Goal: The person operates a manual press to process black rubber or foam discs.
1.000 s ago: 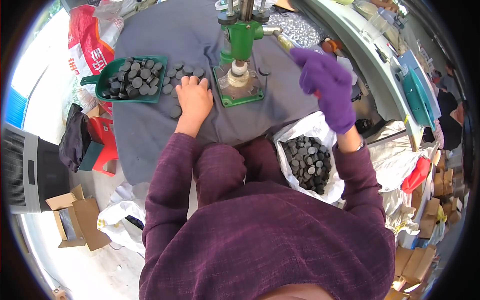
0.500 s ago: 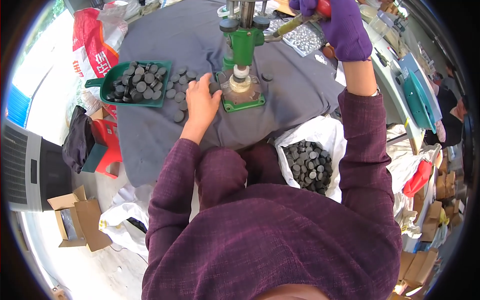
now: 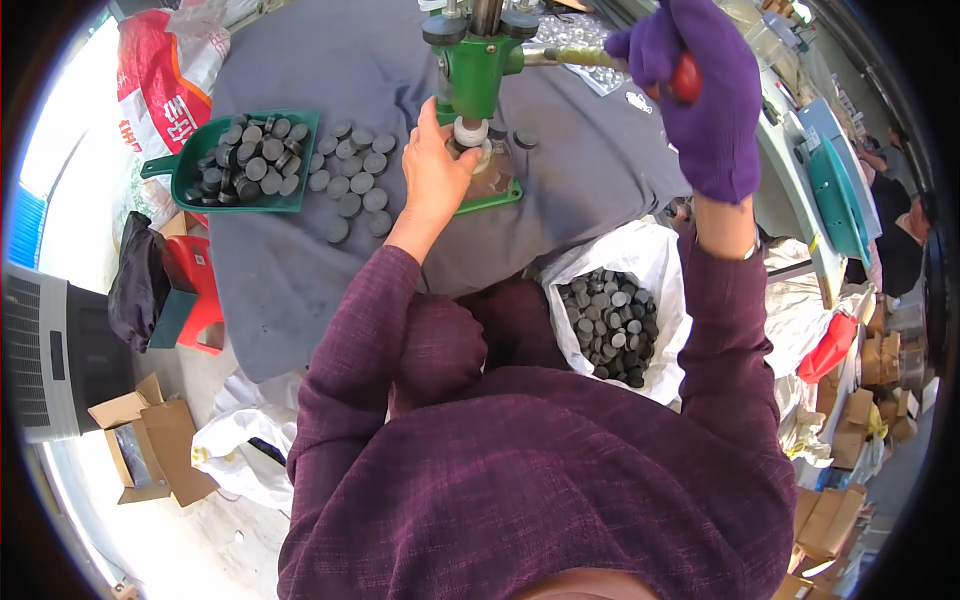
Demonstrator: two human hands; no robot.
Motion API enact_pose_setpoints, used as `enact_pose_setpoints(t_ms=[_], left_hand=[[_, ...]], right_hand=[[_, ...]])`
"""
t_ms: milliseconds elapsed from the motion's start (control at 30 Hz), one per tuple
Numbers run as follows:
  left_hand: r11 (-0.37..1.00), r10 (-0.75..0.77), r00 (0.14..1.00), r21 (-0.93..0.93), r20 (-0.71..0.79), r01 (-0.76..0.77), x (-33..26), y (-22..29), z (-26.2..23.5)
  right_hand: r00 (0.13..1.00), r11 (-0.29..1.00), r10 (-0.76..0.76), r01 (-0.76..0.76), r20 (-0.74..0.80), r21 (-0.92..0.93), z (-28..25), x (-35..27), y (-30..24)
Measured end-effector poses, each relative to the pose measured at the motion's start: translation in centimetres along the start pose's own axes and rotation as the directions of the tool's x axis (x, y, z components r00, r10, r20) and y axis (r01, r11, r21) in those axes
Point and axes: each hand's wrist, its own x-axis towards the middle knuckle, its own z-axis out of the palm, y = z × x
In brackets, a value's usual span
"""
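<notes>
Our left hand (image 3: 435, 168) reaches in at the left of a green bench press (image 3: 472, 85), thumb spread away from the fingers and its tip close to the pale round seat (image 3: 482, 158) beneath the plunger; whether a disc is pinched there, we cannot tell. Our right hand (image 3: 705, 110), in a purple knit glove, has its fingers wrapped round the red knob (image 3: 686, 78) of the press lever (image 3: 585, 57).

Just left of our bare hand, loose black discs (image 3: 361, 183) lie on the gray cloth (image 3: 300, 285): short, thick rounds with flat, matte faces, some touching, others apart. A single disc (image 3: 525, 139) sits right of the press. Farther left, a green scoop (image 3: 158, 167) is heaped with more discs, while a white bag (image 3: 668, 325) near our knees, at right, holds a larger load.

Half a second earlier, our left hand stood farther out from the seat with a disc showing at its fingertips; that disc is now out of sight. The lever, then slanting upward, now runs nearly level, and our gloved hand is lower. More of the loose discs show, our left hand having moved clear of them.
</notes>
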Motion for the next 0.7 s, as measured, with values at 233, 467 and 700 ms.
enact_pose_setpoints(t_ms=[233,467,700], left_hand=[[0.969,0.227,0.972,0.114,-0.066,-0.218,-1.0,-1.8,-2.7],[0.722,0.168,0.986,0.680,0.008,-0.129,-4.1,-4.5,-8.5],[0.593,0.198,0.974,0.778,0.107,-0.206,-5.2,-3.1,-8.1]], right_hand=[[0.985,0.998,0.054,-0.049,0.166,-0.035,1.7,-10.6,2.1],[0.938,0.950,0.292,-0.307,0.185,0.062,1.6,-9.7,0.5],[0.976,0.975,0.116,-0.147,0.187,0.164,-0.4,-1.3,-1.4]])
